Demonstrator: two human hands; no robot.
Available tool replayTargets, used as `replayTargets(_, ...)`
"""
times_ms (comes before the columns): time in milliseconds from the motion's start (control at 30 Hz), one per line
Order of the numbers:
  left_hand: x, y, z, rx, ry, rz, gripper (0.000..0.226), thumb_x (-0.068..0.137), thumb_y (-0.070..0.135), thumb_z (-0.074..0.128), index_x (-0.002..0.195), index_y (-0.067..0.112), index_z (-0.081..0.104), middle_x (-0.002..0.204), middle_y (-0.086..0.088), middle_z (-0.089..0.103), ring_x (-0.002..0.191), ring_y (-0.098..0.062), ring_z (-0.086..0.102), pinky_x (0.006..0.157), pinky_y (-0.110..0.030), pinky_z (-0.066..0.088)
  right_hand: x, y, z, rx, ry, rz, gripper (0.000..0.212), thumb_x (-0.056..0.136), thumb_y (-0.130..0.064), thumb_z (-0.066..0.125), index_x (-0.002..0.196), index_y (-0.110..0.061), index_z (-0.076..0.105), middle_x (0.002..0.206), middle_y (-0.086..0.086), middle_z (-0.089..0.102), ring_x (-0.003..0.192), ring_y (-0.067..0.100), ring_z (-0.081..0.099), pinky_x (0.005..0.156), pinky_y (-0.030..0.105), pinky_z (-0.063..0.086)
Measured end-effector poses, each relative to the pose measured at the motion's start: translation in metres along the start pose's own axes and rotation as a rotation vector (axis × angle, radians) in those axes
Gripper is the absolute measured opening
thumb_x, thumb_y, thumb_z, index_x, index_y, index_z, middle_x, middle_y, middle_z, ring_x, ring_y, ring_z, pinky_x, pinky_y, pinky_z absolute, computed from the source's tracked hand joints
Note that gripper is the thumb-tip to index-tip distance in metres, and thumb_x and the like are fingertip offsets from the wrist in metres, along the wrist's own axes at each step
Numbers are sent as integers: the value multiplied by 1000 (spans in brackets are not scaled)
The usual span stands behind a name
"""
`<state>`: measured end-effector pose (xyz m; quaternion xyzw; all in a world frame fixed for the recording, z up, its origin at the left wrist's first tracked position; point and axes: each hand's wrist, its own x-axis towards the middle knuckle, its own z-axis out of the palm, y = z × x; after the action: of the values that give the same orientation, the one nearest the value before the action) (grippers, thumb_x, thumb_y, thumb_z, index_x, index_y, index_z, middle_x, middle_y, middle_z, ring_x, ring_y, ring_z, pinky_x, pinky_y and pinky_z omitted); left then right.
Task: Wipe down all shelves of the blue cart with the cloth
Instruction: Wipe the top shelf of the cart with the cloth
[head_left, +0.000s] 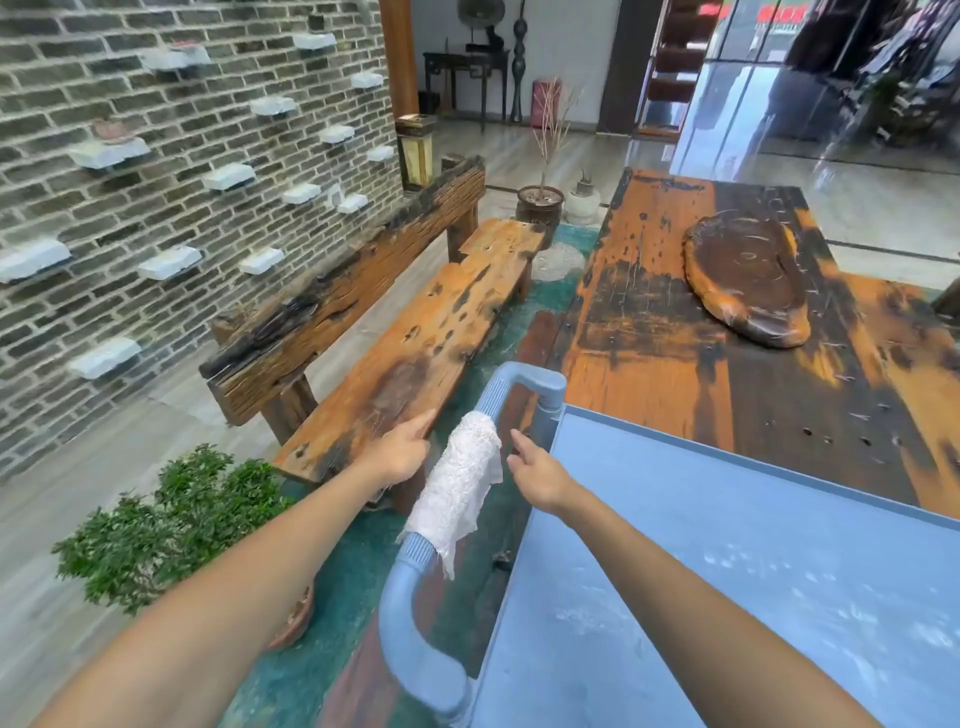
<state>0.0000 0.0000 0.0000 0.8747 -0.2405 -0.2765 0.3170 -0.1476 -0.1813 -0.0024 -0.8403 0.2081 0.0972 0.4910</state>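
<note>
Cloth (460, 486): I see it draped over the blue cart's handle (415, 613), at 9 o'clock of the top shelf (727, 597).
Left hand (397, 449): fingers loose, holding nothing, just beside the cloth at its 9 o'clock.
Right hand (537, 470): relaxed, empty, at its 3 o'clock.

A rustic tea-house-like lounge: brick wall (182, 171), weathered wooden bench (415, 332), slab table (727, 322), potted shrub (171, 519).

Bright daylight from 1 o'clock, glass wall (831, 88) shiny; edges bent, blurry; soft shadows.
</note>
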Motion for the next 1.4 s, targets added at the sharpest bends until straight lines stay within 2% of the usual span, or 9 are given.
replayTargets(67, 12, 2, -6, 15, -44, 0, 76, 90, -1, 35, 153, 39, 24, 164, 2, 18, 120, -17, 56, 90, -28, 53, 15, -3, -2, 58, 4, -5, 63, 107, -18, 39, 163, -21, 11, 168, -3, 17, 154, 20, 21, 122, 33, 20)
replayTargets(133, 24, -1, -8, -24, -115, 10, 81, 88, -2, 41, 153, 44, 23, 160, 3, 24, 82, 1, 52, 60, -16, 44, 23, -6, 1, 70, -36, -14, 69, 103, -15, 48, 163, -21, 14, 166, -4, 25, 152, 19, 26, 122, 35, 25)
replayTargets(333, 44, 4, -7, -61, -347, 96, 62, 84, 5, 61, 140, 29, 50, 135, 14, 52, 120, -8, 48, 103, -33, 37, 41, -2, 4, 33, 53, -26, 23, 93, -24, 65, 114, -14, 68, 107, 6, 73, 100, 17, 67, 89, 45, 56)
replayTargets(433, 51, -5, -16, -36, -354, 176, 13, 85, 16, 65, 94, 6, 66, 98, -1, 66, 92, -16, 59, 93, -42, 43, 37, 1, -8, 1, 86, -42, 22, 90, -27, 66, 68, -30, 65, 68, -12, 62, 66, 0, 52, 61, 28, 45)
replayTargets(500, 56, -11, -26, -28, -336, 200, 21, 83, 21, 70, 77, 4, 58, 83, -5, 57, 80, -16, 52, 83, -41, 42, 30, 2, -20, 18, 94, -22, 34, 90, -25, 65, 58, -36, 56, 60, -19, 50, 59, -2, 45, 60, 21, 35)
replayTargets(733, 65, 0, -49, 78, -287, 246, 42, 65, 48, 81, 67, 16, 53, 67, -3, 51, 62, -17, 45, 61, -36, 34, 0, 4, -53, 50, 96, -64, 29, 95, -28, 66, 95, 0, 64, 82, 3, 55, 75, 15, 49, 67, 33, 37)
replayTargets(933, 49, 42, -44, 131, 8, 410, 52, 65, 51, 84, 58, 18, 45, 56, 0, 42, 49, -12, 33, 49, -31, 27, -38, 7, -76, 45, 276, -208, 24, 100, -32, 61, 90, -12, 67, 86, 9, 66, 79, 12, 56, 70, 35, 43)
replayTargets(1133, 13, 97, -29, 183, 178, 564, 37, 76, 30, 68, 54, 17, 41, 50, -1, 38, 46, -13, 29, 49, -29, 23, -85, 23, -102, 19, 511, -318, 11, 99, -29, 63, 95, -26, 72, 94, -21, 71, 89, -1, 65, 75, 22, 48)
replayTargets(1400, -27, 169, 17, 273, 147, 722, 46, 79, 34, 70, 54, 20, 35, 48, 2, 36, 48, -14, 33, 51, -31, 25, -171, 61, -136, 4, 701, -315, 11, 98, -27, 64, 101, -26, 75, 95, -16, 76, 92, 4, 68, 78, 20, 50)
